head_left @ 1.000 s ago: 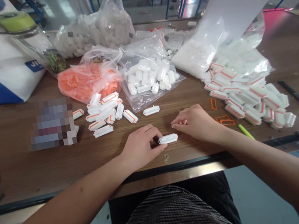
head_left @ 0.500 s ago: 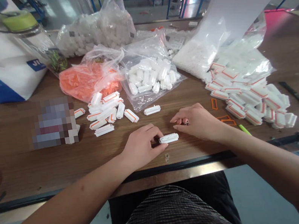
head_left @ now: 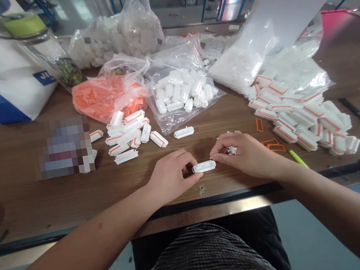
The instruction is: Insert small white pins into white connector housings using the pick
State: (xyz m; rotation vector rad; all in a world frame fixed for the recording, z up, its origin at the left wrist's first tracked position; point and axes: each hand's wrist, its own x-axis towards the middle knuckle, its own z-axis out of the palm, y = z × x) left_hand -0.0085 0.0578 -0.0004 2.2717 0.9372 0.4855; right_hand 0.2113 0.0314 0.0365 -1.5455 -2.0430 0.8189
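My left hand (head_left: 170, 176) is closed on the left end of a white plastic connector (head_left: 203, 166) that lies near the front edge of the brown table (head_left: 21, 198). My right hand (head_left: 243, 152) is curled just to its right, its fingertips pinched at the connector's right end. Small white pieces (head_left: 231, 149) show inside the right palm. A lone white connector (head_left: 183, 132) lies just beyond my hands.
A pile of white connectors with orange seals (head_left: 126, 134) lies left of centre, a bigger pile (head_left: 301, 119) at right. Bags of orange seals (head_left: 104, 97) and white parts (head_left: 181, 91) sit behind. Loose orange seals (head_left: 271, 143), a green stick (head_left: 296, 158) and a black tool (head_left: 357, 108) lie to the right.
My right hand has slid toward me and left, closing its fingertips on the connector's right end. My left hand and the connector have barely moved.
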